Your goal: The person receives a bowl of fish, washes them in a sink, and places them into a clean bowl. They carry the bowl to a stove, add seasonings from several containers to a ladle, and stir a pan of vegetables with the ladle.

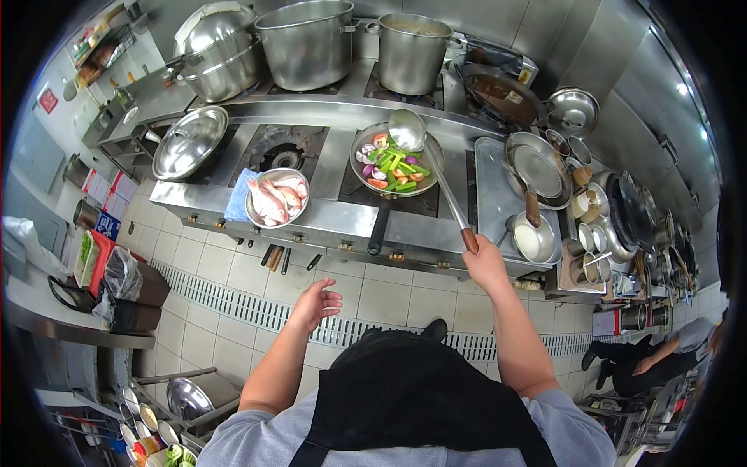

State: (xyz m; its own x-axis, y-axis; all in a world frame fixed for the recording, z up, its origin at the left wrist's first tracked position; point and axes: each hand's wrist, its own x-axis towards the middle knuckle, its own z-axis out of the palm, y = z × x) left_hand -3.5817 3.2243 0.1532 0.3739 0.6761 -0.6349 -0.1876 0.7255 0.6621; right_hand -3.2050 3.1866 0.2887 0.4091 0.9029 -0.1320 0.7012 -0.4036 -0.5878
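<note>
My right hand [487, 265] is closed round the wooden handle of a long steel ladle [447, 187]. The ladle's bowl is over the far right part of a frying pan [429, 180] on the stove. Cut green vegetable pieces [401, 162], red chunks and purple onion pieces lie in the pan. Its dark handle [379, 231] juts over the stove's front edge. My left hand [317, 304] hangs in the air before the stove, fingers apart, holding nothing. Left of the pan, a metal bowl [271, 222] of pinkish fish [274, 198] stands near a blue cloth [240, 196].
Large steel pots [305, 48] stand along the back. At left on the stove is a lidded wok [191, 144]. A tray [492, 167] with pans and a bowl of white contents [534, 238] sits at right. Another person [661, 354] is at far right.
</note>
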